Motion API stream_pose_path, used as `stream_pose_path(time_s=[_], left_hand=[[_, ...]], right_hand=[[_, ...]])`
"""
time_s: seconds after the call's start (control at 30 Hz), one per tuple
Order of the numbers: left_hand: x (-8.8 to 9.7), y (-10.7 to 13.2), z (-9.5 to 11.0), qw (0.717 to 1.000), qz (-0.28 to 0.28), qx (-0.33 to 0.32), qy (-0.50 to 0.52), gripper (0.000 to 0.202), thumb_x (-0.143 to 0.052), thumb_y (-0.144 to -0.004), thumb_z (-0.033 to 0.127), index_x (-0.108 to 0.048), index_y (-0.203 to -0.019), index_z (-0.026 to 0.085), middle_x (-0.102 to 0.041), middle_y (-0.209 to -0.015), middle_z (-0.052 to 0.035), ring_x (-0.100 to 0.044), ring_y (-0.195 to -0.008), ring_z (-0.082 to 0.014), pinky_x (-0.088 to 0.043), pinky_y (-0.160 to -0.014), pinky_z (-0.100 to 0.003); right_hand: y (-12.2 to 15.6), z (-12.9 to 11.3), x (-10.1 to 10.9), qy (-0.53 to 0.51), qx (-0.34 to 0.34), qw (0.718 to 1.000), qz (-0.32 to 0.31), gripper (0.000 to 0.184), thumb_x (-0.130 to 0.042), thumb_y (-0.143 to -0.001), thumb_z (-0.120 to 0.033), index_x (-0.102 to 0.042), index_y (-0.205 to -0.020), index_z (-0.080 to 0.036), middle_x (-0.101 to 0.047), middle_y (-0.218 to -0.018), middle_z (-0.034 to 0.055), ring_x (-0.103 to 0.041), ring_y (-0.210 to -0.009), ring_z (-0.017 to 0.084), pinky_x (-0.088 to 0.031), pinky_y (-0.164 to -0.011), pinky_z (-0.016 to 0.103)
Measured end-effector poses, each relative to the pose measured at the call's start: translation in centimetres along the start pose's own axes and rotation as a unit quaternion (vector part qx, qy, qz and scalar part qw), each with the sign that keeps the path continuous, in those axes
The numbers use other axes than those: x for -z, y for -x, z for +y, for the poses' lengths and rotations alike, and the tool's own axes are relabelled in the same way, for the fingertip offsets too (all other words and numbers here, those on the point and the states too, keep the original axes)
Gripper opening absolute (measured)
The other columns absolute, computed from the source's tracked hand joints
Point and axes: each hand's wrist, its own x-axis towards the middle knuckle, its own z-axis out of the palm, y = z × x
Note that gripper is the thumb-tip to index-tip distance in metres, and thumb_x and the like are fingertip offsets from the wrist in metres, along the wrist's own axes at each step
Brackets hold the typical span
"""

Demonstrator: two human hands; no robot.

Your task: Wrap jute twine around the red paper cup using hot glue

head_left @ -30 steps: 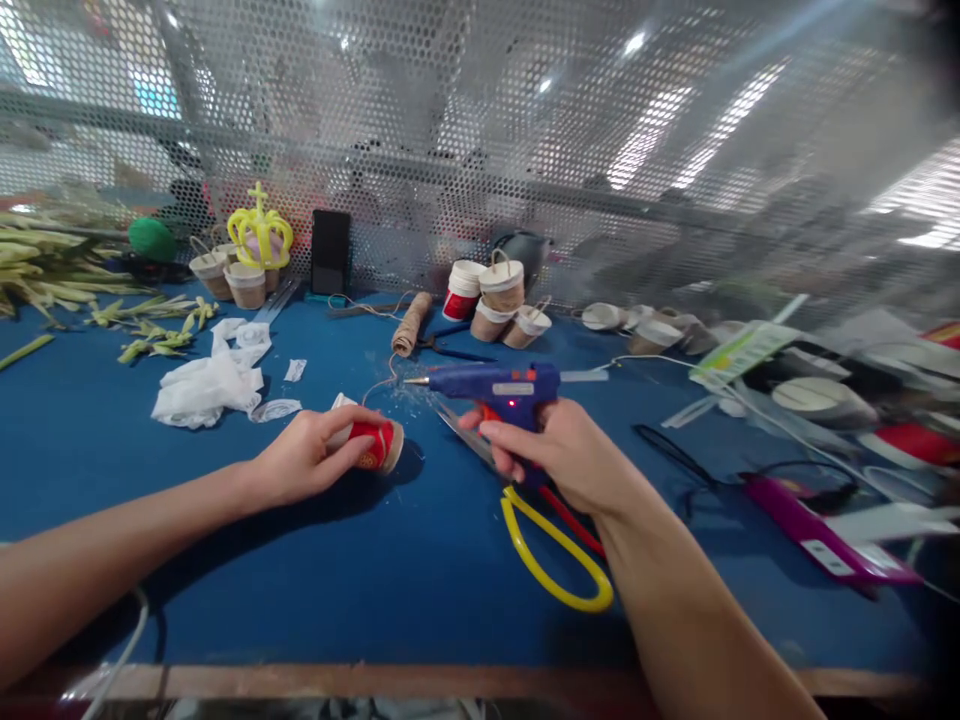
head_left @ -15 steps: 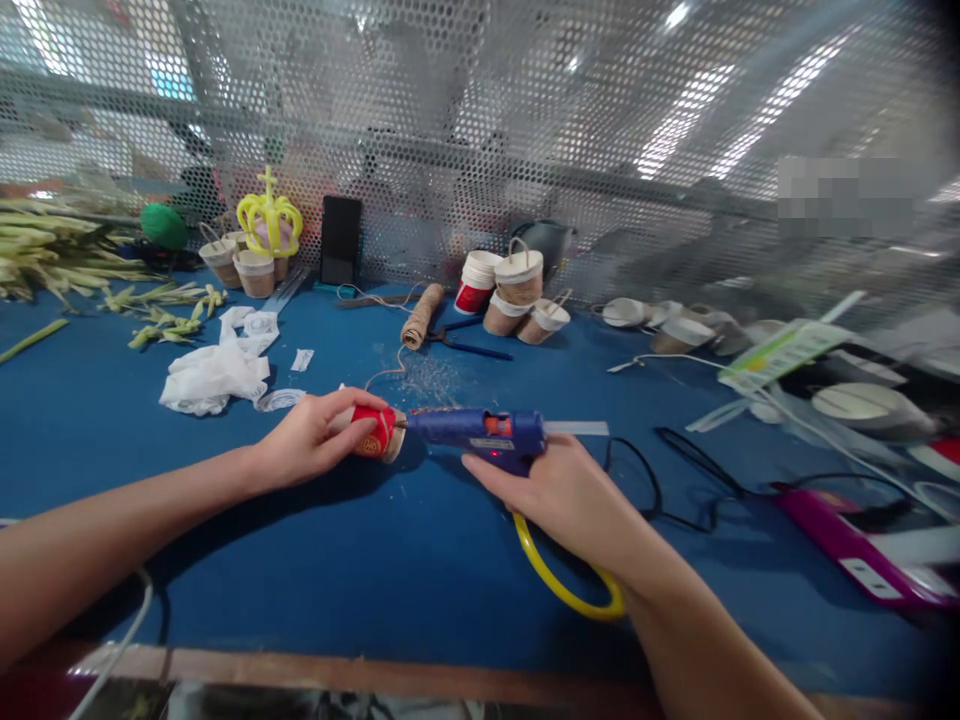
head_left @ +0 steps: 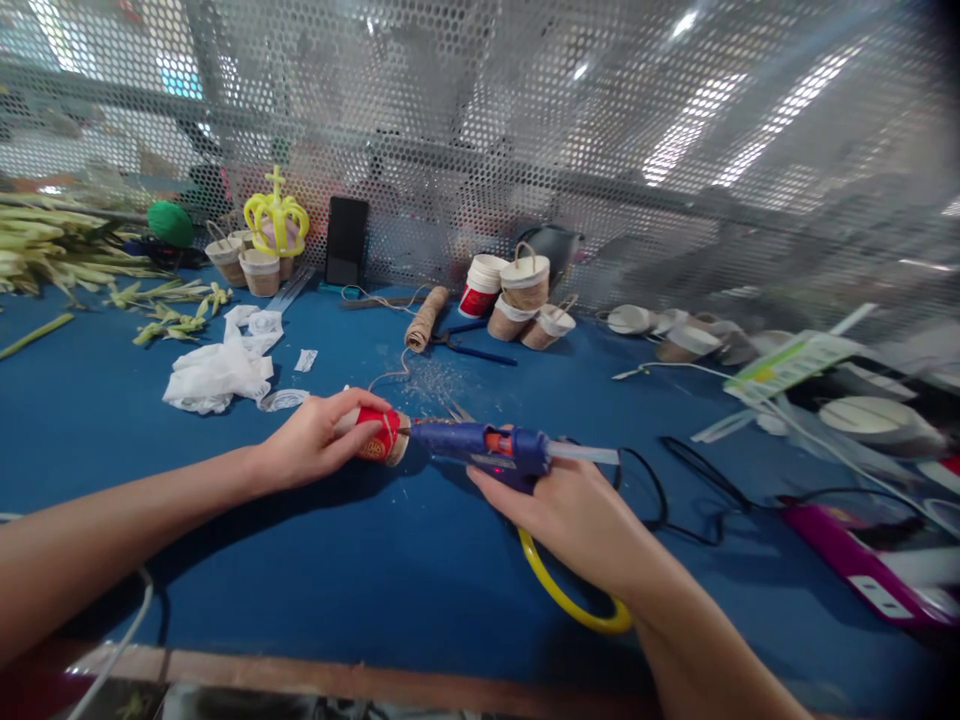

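My left hand (head_left: 315,445) is wrapped round a small red paper cup (head_left: 377,436) lying on its side on the blue table (head_left: 315,590), its base end partly wound with twine. My right hand (head_left: 574,510) grips a blue hot glue gun (head_left: 480,445), held level with its nozzle touching the cup's twine-covered end. A clear glue stick (head_left: 585,453) pokes out of the gun's back. A strand of twine runs from the cup towards a twine spool (head_left: 424,318) farther back.
Yellow-handled scissors (head_left: 566,600) lie under my right wrist. Black cables (head_left: 675,470) and a purple tool (head_left: 855,560) lie at right. Twine-wrapped cups (head_left: 517,295), a phone (head_left: 346,242), a yellow crown (head_left: 276,215), crumpled white plastic (head_left: 217,370) and green leaves (head_left: 67,260) stand before a perforated metal screen.
My right hand has brought the glue gun down and left, from above the scissors until its nozzle meets the cup's end. My left hand has kept the cup in place.
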Motion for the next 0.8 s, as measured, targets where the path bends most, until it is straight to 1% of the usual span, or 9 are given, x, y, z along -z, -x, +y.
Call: stream_pose_path(time_s=[0.1, 0.2, 0.33, 0.43, 0.5, 0.63, 0.8], left_hand=[[0.0, -0.1, 0.1, 1.000, 0.001, 0.002, 0.002, 0.026, -0.040, -0.085, 0.030, -0.053, -0.103, 0.016, -0.067, -0.090, -0.0034, -0.062, -0.074, -0.0131, -0.048, -0.067, -0.022], [0.0, -0.1, 0.1, 1.000, 0.001, 0.008, 0.004, 0.026, -0.041, -0.085, 0.030, -0.053, -0.102, 0.017, -0.067, -0.088, -0.0025, -0.062, -0.072, -0.0124, -0.047, -0.063, -0.021], [0.0, -0.2, 0.1, 1.000, -0.005, 0.013, 0.003, 0.026, -0.041, -0.085, 0.030, -0.053, -0.103, 0.017, -0.067, -0.090, -0.0019, -0.061, -0.072, -0.0119, -0.046, -0.064, -0.021], [0.1, -0.2, 0.1, 1.000, -0.007, 0.012, -0.002, 0.026, -0.041, -0.085, 0.031, -0.053, -0.104, 0.018, -0.066, -0.090, -0.0015, -0.061, -0.071, -0.0117, -0.045, -0.064, -0.021], [0.1, -0.1, 0.2, 1.000, -0.008, 0.007, -0.006, 0.026, -0.041, -0.085, 0.030, -0.052, -0.104, 0.018, -0.066, -0.091, -0.0018, -0.061, -0.072, -0.0117, -0.045, -0.065, -0.020], [0.1, 0.0, 0.2, 1.000, -0.014, -0.017, -0.011, 0.026, -0.040, -0.085, 0.029, -0.052, -0.105, 0.017, -0.066, -0.091, -0.0026, -0.061, -0.073, -0.0115, -0.045, -0.065, -0.020], [0.0, 0.2, -0.1, 0.999, -0.020, -0.039, -0.024, 0.027, -0.039, -0.085, 0.028, -0.050, -0.108, 0.017, -0.066, -0.092, -0.0044, -0.062, -0.071, -0.0119, -0.045, -0.062, -0.020]], right_hand=[[0.0, -0.1, 0.0, -0.023, 0.019, 1.000, 0.003, 0.010, -0.048, -0.078, -0.022, -0.058, -0.078, -0.019, -0.063, -0.069, 0.0001, -0.056, -0.058, 0.013, -0.046, -0.055, 0.023], [0.0, -0.3, 0.1, -0.040, 0.030, 0.999, 0.004, 0.012, -0.046, -0.078, -0.020, -0.059, -0.078, -0.021, -0.064, -0.072, 0.0017, -0.059, -0.064, 0.015, -0.048, -0.059, 0.024], [0.0, -0.8, 0.4, -0.038, 0.030, 0.999, -0.006, 0.015, -0.045, -0.076, -0.016, -0.059, -0.073, -0.020, -0.061, -0.062, 0.0027, -0.057, -0.056, 0.016, -0.048, -0.052, 0.026], [0.0, -1.1, 0.7, -0.045, 0.032, 0.998, -0.014, 0.016, -0.044, -0.075, -0.015, -0.059, -0.072, -0.019, -0.060, -0.059, 0.0029, -0.055, -0.052, 0.015, -0.048, -0.050, 0.025], [-0.1, -1.1, 0.8, -0.052, 0.035, 0.998, -0.012, 0.015, -0.044, -0.075, -0.015, -0.058, -0.072, -0.019, -0.061, -0.062, 0.0034, -0.056, -0.054, 0.016, -0.049, -0.053, 0.026], [-0.2, -0.8, 0.6, -0.055, 0.025, 0.998, 0.002, 0.013, -0.046, -0.075, -0.017, -0.058, -0.074, -0.020, -0.064, -0.073, 0.0045, -0.060, -0.065, 0.017, -0.050, -0.064, 0.029], [-0.1, -0.3, 0.4, -0.058, 0.002, 0.998, 0.000, 0.013, -0.047, -0.077, -0.020, -0.059, -0.083, -0.020, -0.065, -0.075, 0.0032, -0.059, -0.063, 0.017, -0.050, -0.061, 0.028]])
